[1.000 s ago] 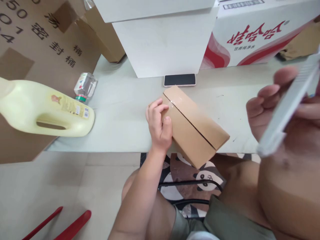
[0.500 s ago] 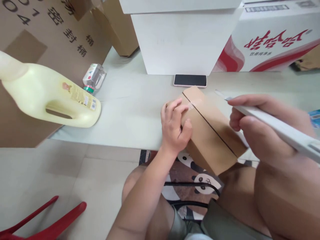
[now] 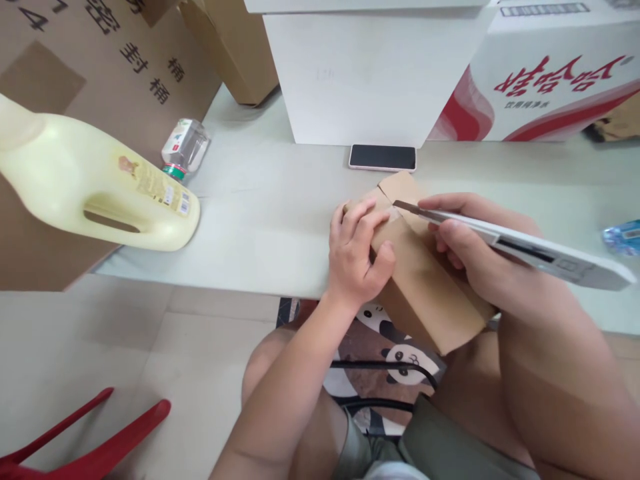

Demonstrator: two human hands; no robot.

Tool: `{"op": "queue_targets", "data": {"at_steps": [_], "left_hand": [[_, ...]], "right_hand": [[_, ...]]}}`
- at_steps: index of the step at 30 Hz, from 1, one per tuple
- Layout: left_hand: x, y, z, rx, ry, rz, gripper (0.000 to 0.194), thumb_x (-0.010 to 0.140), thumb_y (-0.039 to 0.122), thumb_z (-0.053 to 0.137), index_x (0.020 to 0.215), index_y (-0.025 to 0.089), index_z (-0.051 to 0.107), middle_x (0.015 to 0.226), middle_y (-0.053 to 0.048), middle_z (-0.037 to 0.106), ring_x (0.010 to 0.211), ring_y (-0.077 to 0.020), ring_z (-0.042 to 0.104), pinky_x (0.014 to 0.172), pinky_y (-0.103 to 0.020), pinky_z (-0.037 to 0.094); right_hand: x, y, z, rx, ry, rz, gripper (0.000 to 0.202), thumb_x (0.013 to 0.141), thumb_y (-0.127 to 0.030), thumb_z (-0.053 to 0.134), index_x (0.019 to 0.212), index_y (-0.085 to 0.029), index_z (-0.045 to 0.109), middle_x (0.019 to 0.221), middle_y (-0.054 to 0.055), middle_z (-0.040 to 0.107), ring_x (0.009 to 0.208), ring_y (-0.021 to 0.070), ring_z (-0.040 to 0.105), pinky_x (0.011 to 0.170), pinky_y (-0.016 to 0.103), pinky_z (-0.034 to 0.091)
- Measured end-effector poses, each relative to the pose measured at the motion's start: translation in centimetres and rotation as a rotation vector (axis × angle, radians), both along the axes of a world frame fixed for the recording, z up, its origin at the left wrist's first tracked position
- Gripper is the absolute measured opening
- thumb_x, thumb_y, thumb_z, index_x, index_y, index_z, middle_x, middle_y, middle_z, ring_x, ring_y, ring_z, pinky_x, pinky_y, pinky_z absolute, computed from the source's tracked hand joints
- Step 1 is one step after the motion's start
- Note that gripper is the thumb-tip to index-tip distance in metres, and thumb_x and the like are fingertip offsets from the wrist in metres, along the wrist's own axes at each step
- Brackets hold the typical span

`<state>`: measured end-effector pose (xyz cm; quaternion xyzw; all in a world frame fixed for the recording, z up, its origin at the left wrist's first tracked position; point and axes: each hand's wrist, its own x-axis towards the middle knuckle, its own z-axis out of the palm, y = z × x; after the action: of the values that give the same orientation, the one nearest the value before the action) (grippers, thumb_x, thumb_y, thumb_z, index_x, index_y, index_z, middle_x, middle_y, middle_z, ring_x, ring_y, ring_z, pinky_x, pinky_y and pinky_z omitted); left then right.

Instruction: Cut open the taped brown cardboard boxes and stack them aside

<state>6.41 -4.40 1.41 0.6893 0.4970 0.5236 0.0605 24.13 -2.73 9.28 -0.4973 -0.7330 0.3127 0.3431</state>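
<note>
A small brown cardboard box (image 3: 425, 280) lies tilted at the table's near edge, partly over my lap. My left hand (image 3: 357, 257) grips its left end, the fingers curled over the top and the thumb on the upper face. In my right hand (image 3: 475, 247) is a white box cutter (image 3: 565, 260), with the blade extended. Its blade tip is at the seam near the box's far end, beside a strip of clear tape. My right hand and the cutter hide much of the seam and the box's right side.
A black-screened phone (image 3: 383, 157) lies beyond the box, before a white carton (image 3: 360, 80). Farther right stands a red-and-white carton (image 3: 540, 93). At left are a pale yellow jug (image 3: 100, 187), a clear bottle (image 3: 185, 147) and a large brown carton (image 3: 95, 87). A blue packet (image 3: 623, 237) lies right.
My right hand has brought the box cutter left and down, so its blade tip is now at the seam near the box's far end. My left hand keeps its grip on the box.
</note>
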Motion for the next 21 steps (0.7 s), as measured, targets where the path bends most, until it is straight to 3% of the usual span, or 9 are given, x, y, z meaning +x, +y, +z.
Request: {"op": "queue_targets", "data": {"at_steps": [4, 12, 21], "left_hand": [[0.03, 0.09, -0.20, 0.002, 0.009, 0.015, 0.036, 0.100, 0.043, 0.034, 0.116, 0.022, 0.058, 0.132, -0.014, 0.062, 0.129, -0.0271, 0.055, 0.115, -0.049, 0.036], [-0.08, 0.15, -0.35, 0.055, 0.041, 0.033, 0.033, 0.099, 0.041, 0.036, 0.115, 0.021, 0.057, 0.129, -0.014, 0.063, 0.125, -0.0250, 0.057, 0.112, -0.046, 0.041], [-0.15, 0.20, -0.39, 0.054, 0.002, -0.003, 0.032, 0.098, 0.040, 0.040, 0.116, 0.021, 0.058, 0.131, -0.015, 0.062, 0.126, -0.0264, 0.056, 0.113, -0.047, 0.039]], "right_hand": [[-0.29, -0.27, 0.45, 0.050, -0.057, 0.025, 0.032, 0.094, -0.041, 0.056, 0.116, -0.024, 0.073, 0.089, 0.005, 0.074, 0.086, 0.0227, 0.071, 0.083, 0.038, 0.055], [-0.66, 0.02, 0.39, 0.145, -0.148, 0.043, 0.029, 0.091, -0.033, 0.059, 0.115, -0.024, 0.073, 0.105, 0.006, 0.077, 0.090, 0.0239, 0.073, 0.074, 0.032, 0.056], [-0.78, 0.08, 0.50, 0.044, -0.053, -0.003, 0.024, 0.089, -0.032, 0.058, 0.101, -0.023, 0.076, 0.078, 0.003, 0.074, 0.065, 0.0193, 0.066, 0.058, 0.030, 0.049]]}}
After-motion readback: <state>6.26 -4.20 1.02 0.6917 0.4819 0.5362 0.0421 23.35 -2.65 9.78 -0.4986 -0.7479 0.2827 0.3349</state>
